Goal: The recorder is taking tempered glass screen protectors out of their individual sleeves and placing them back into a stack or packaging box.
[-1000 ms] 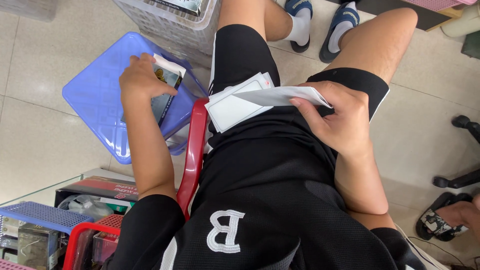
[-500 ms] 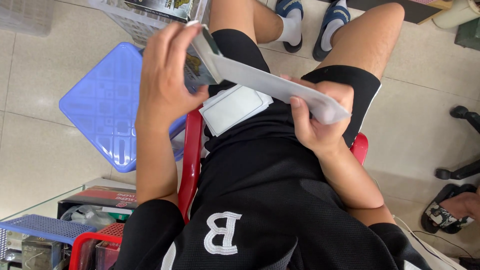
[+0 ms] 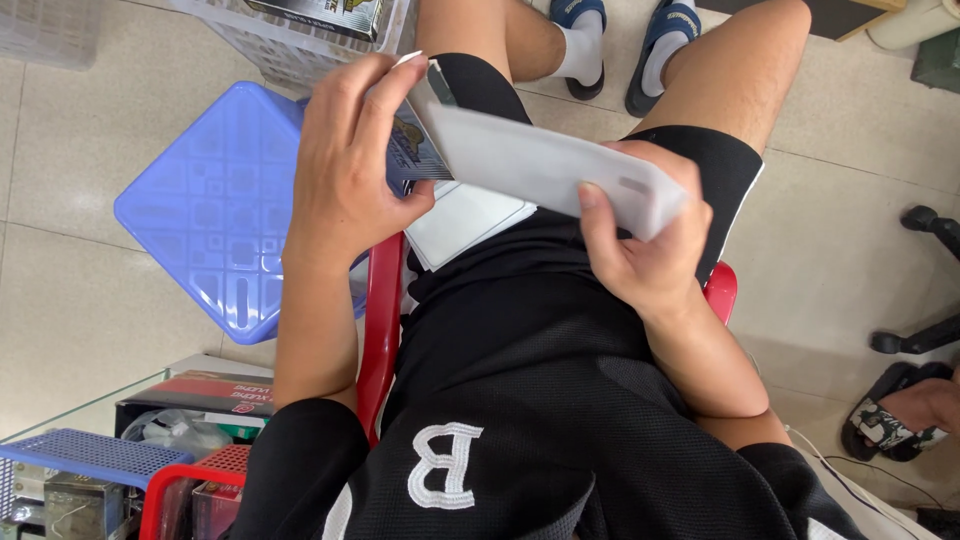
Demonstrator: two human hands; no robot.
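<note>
From my remote seat, I see the fingers of the left hand clamped around a small printed card pack, thumb pressed against its lower edge, the pack tilted and its upper end meeting the open mouth of a white envelope. The right hand grips the other end of that envelope, thumb laid flat across its face and fingers curled behind it (how far the pack sits inside, I cannot tell). Both are held above the lap, over black shorts. A stack of white envelopes rests on the left thigh just beneath the raised one. The person sits on a red plastic chair. A blue plastic stool stands on the tiled floor just beside the left arm, with a clear mesh basket beyond it. Feet in white socks and blue slides show at the top edge. At lower left sit a red box and a blue basket.
</note>
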